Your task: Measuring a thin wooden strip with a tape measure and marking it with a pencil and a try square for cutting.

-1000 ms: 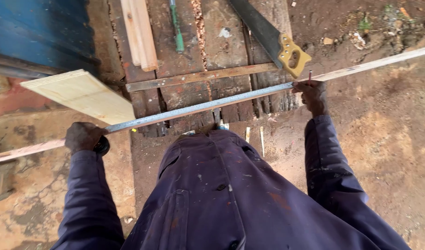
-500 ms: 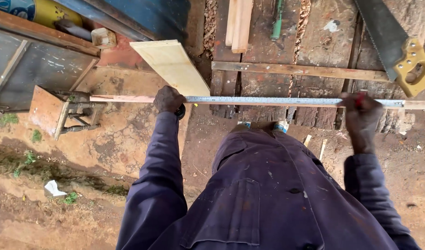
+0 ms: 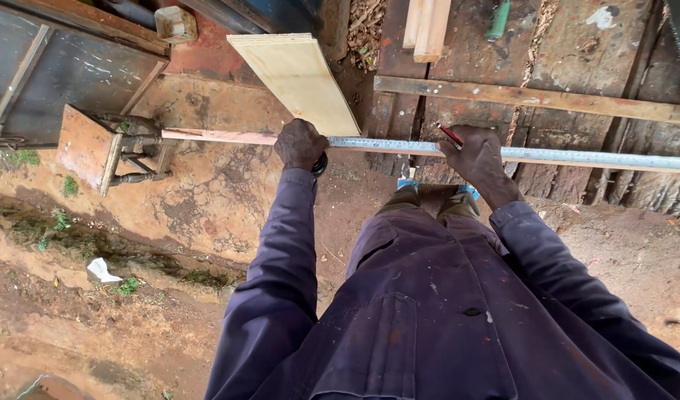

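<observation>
- Your left hand [image 3: 300, 143] is closed over the black case of the tape measure [image 3: 319, 164], pressing it against the long wooden strip [image 3: 218, 136] near the strip's left part.
- Your right hand [image 3: 479, 159] pinches a red pencil [image 3: 450, 135] between its fingers, tip down at the steel tape blade [image 3: 577, 156], which lies stretched along the strip and runs out of view to the right.
- The strip is thin, pale and pinkish, laid across a dark, weathered plank platform [image 3: 569, 55]; its left end hangs past the platform over bare earth, near a rusty metal stand [image 3: 125, 159].
- The overhanging end looks unsupported, so leaning on it could tip or bow the strip and throw the reading off.
- The blade is narrow, springy metal; if your left grip eases, it could snap back or creep sideways, and the pencil mark would land in the wrong place.
- The platform boards are rough, cracked and gapped, with sawdust in the seams, so the strip may rock under the pencil.
- A smooth, light plywood offcut [image 3: 299, 78] lies tilted just behind your left hand, its near corner by the strip; a nudge could shift either.
- Two pale battens [image 3: 427, 28] and a green-handled tool [image 3: 497, 21] lie farther back, well apart from your hands.
- The ground below is packed reddish dirt, uneven, with small tufts of green.
</observation>
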